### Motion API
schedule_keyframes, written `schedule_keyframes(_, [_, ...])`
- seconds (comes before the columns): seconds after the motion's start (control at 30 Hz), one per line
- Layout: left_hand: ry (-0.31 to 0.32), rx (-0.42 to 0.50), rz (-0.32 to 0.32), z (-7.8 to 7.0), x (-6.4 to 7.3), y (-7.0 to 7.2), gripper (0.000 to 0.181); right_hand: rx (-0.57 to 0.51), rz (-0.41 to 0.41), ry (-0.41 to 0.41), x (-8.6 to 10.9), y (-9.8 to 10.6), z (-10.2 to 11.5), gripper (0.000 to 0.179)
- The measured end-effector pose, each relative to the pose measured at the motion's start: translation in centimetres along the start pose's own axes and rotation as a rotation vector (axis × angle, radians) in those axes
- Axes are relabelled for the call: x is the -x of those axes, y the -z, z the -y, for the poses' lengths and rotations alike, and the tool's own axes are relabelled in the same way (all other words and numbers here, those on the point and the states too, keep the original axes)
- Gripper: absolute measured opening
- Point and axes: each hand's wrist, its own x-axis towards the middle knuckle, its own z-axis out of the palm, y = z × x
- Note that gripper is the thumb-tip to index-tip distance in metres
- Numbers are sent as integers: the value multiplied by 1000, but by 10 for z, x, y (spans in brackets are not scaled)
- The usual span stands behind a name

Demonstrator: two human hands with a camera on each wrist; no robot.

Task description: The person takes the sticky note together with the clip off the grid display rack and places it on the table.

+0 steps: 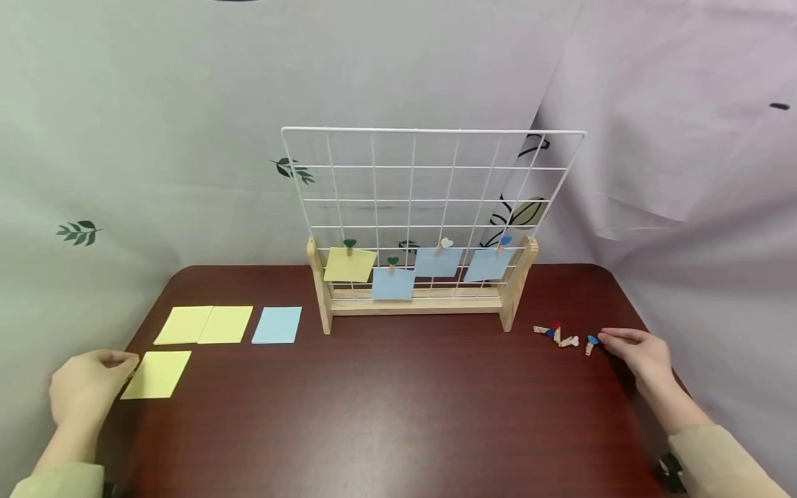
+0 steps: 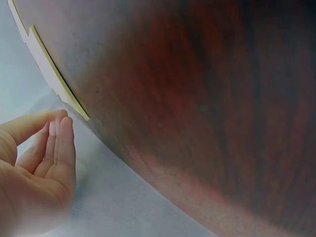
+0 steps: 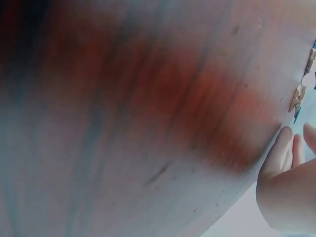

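Observation:
At the table's left edge, my left hand [image 1: 87, 387] has its fingertips right by the upper left corner of a yellow sticky note [image 1: 158, 375]. Nothing shows between thumb and fingers in the left wrist view, where the fingers of the left hand [image 2: 47, 158] are fairly straight. Over on the right, my right hand [image 1: 641, 356] reaches in with extended fingers, the tips close beside a small wooden clothespin with a blue heart [image 1: 591, 341]. In the right wrist view a gap shows between thumb and fingers of the right hand [image 3: 286, 177], just below the clothespins [image 3: 296, 98].
A white wire grid [image 1: 434, 167] in a wooden stand [image 1: 416, 307] holds one yellow note [image 1: 350, 266] and three blue notes [image 1: 394, 285], clipped on with heart clothespins. Two yellow notes [image 1: 225, 325] and a blue note [image 1: 277, 325] lie left. More clothespins [image 1: 568, 342] lie right.

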Motion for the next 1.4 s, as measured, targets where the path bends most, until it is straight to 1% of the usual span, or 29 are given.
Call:
schedule_keyframes(0.07, [-22,13,-20,-2,1,-2,34,-21,-17,7,1,1,0,31])
schedule_keyframes(0.17, [-49,25,-34,-5,1,-4,32,-88,-12,13,1,2,0,30])
schedule_keyframes(0.23, [-62,32,-25,-7,0,-4,32,-112,-10,20,1,2,-1,31])
schedule_keyframes(0.3, [-71,35,-14,-9,-1,-5,33,-164,-5,33,1,1,-1,31])
schedule_keyframes(0.47, [-63,67,23,-20,-1,-9,38,-233,19,64,3,-1,1,28])
schedule_keyframes(0.63, [-96,123,74,-37,2,-13,44,-243,22,90,4,-2,4,26])
schedule_keyframes(0.8, [-94,187,165,-47,6,-18,50,-229,31,114,8,-9,8,23])
schedule_keyframes(0.9, [-113,209,198,-54,8,-22,51,-236,41,125,11,-14,9,23])
schedule_keyframes(1.03, [-156,225,201,-64,13,-28,48,-229,49,149,17,-19,13,24])
schedule_keyframes(1.17, [-177,244,200,-75,19,-31,45,-195,49,165,19,-24,19,20])
schedule_keyframes(1.4, [-217,352,205,-90,26,-38,40,-133,62,170,25,-34,27,12])
